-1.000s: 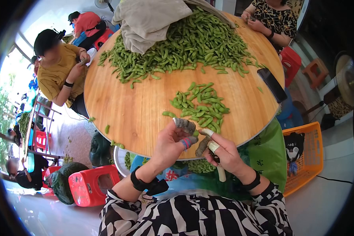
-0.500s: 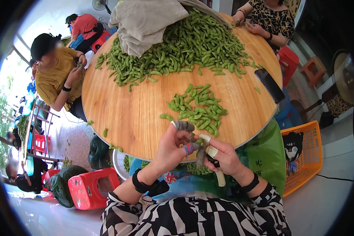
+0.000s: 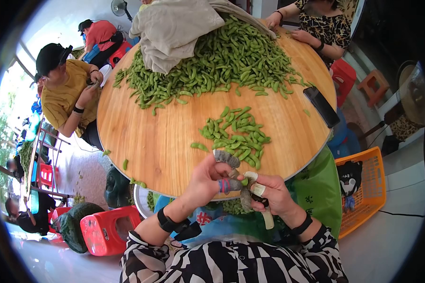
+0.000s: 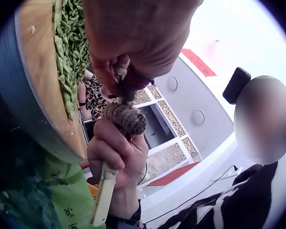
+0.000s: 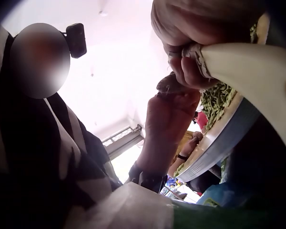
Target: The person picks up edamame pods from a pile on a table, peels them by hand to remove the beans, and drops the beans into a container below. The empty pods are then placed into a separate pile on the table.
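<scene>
In the head view both hands meet at the table's near edge. My left hand (image 3: 205,181), with knitted covers on thumb and forefinger, pinches a green soybean pod (image 3: 245,181) that mostly hides behind the fingers. Opposite it, my right hand (image 3: 275,194), with pale finger covers and a grey knitted one, grips a tool by its cream handle (image 3: 268,220). The handle (image 4: 104,198) points down out of the fist in the left wrist view; the tool's working end is hidden. A small pile of pods (image 3: 236,134) lies just beyond the hands.
A large heap of pods (image 3: 222,66), partly under a grey cloth (image 3: 174,33), covers the far side of the round table (image 3: 141,137). A black phone (image 3: 321,106) lies at right. An orange crate (image 3: 363,198) and red stool (image 3: 109,226) flank me. Other people sit around.
My hands have drawn together, and the pod is now between their fingertips. The cream handle has swung slightly. At the back right, a person's hands have moved apart. The head view has shifted slightly.
</scene>
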